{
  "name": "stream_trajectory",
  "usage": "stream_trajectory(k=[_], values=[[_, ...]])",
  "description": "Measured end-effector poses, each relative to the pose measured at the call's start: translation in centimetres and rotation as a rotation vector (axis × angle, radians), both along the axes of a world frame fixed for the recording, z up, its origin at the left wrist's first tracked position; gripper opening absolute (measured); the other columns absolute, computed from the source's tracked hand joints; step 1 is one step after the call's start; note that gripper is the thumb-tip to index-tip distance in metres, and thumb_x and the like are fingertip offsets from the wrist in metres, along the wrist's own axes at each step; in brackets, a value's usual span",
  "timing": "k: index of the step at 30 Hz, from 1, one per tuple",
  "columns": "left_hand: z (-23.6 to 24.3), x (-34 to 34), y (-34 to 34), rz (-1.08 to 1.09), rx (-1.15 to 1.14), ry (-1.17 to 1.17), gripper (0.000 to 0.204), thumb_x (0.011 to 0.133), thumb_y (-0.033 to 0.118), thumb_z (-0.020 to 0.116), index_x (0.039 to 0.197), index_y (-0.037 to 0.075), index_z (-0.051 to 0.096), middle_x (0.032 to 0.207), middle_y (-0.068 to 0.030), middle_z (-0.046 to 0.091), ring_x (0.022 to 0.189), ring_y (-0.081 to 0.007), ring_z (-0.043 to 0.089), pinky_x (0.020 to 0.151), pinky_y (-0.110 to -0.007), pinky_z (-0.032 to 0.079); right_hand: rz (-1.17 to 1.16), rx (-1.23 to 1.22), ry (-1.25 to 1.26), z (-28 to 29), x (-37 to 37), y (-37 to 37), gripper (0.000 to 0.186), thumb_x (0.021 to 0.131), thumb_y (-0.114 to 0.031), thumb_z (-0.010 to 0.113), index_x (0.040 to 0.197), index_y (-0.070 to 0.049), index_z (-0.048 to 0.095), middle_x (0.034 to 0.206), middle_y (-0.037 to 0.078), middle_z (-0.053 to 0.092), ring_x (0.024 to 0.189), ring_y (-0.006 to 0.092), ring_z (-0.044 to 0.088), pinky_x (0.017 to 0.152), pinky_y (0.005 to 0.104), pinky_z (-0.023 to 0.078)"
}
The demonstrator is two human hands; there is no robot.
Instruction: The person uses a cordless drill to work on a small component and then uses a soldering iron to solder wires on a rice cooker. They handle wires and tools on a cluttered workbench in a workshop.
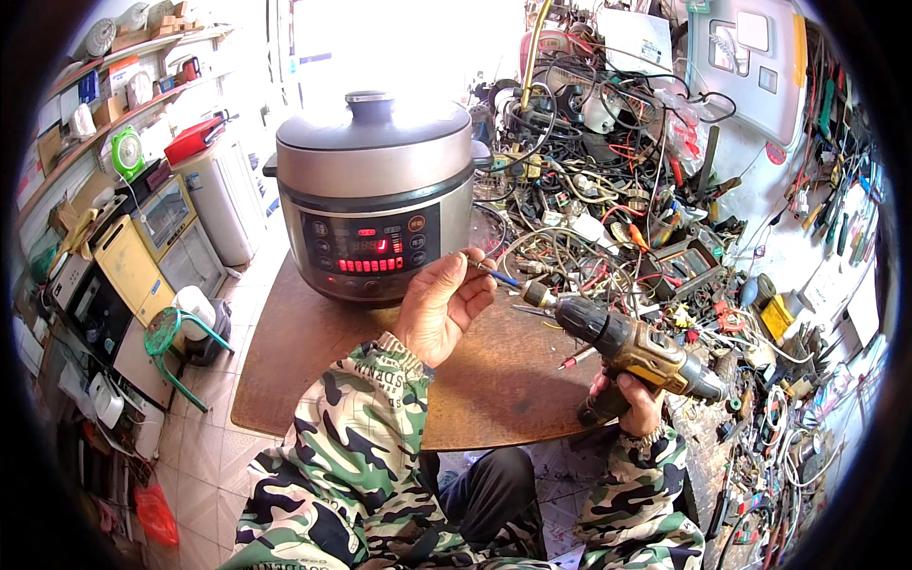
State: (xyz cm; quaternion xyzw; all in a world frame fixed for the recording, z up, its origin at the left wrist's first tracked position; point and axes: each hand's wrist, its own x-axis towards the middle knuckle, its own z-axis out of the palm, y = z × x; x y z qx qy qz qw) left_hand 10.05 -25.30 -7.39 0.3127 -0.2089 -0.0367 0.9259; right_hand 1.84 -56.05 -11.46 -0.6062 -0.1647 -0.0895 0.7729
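Note:
My right hand [635,404] is wrapped round the grip of a yellow-and-black cordless drill [655,356]. The drill points up and to the left, with a metallic bit holder [539,293] at its nose. From there a thin blue piece [505,279], perhaps a wire or a bit, runs toward my left hand [445,302]. Thumb and forefinger of that hand are pinched at its far end; exactly what they grip is too small to make out. Just behind my left hand stands a grey electric pressure cooker [377,204], lid on, its red display lit.
The cooker rests on a brown wooden table [332,366] with a rounded front edge. Tangled cables and tools [608,199] pile up along the right side. A green stool [169,332] stands on the tiled floor at left, near shelves [104,123] and old appliances.

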Motion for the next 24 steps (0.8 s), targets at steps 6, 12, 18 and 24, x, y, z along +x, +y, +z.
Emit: stream_trajectory(k=[6, 12, 18, 24], values=[[0.1, 0.1, -0.2, 0.027, 0.040, -0.057, 0.028, 0.100, 0.026, 0.061, 0.116, 0.003, 0.062, 0.110, -0.0114, 0.068, 0.093, -0.0170, 0.069, 0.086, -0.031, 0.060, 0.250, -0.073, 0.030, 0.4, 1.3, -0.6, 0.054, 0.084, -0.022, 0.070, 0.127, 0.007, 0.054, 0.111, 0.022, 0.065, 0.087, 0.0283, 0.068, 0.077, 0.0388, 0.056], [-0.2, 0.1, -0.4, 0.081, 0.048, -0.065, 0.028, 0.100, 0.028, 0.061, 0.113, 0.003, 0.062, 0.108, -0.0112, 0.069, 0.090, -0.0174, 0.069, 0.084, -0.030, 0.058, 0.347, -0.181, 0.046, 3.3, 1.1, -0.1, 0.054, 0.081, -0.014, 0.070, 0.128, 0.007, 0.055, 0.117, 0.025, 0.064, 0.092, 0.0329, 0.069, 0.081, 0.0403, 0.056], [-0.2, -0.2, -0.4, 0.120, 0.082, -0.055, 0.027, 0.100, 0.029, 0.061, 0.112, 0.005, 0.063, 0.103, -0.0092, 0.071, 0.088, -0.0169, 0.069, 0.077, -0.028, 0.057, 0.306, -0.126, 0.037, 1.5, 1.3, -0.7, 0.032, 0.082, -0.008, 0.069, 0.110, 0.006, 0.062, 0.102, 0.020, 0.067, 0.085, 0.0316, 0.069, 0.076, 0.0404, 0.056], [0.0, -0.3, -0.6, 0.125, 0.084, -0.057, 0.026, 0.100, 0.028, 0.061, 0.112, 0.005, 0.064, 0.100, -0.0083, 0.072, 0.086, -0.0166, 0.071, 0.073, -0.027, 0.055, 0.298, -0.120, 0.104, 1.0, 1.2, -1.5, 0.024, 0.082, -0.006, 0.070, 0.103, 0.003, 0.062, 0.096, 0.016, 0.066, 0.084, 0.0301, 0.069, 0.075, 0.0416, 0.057]])
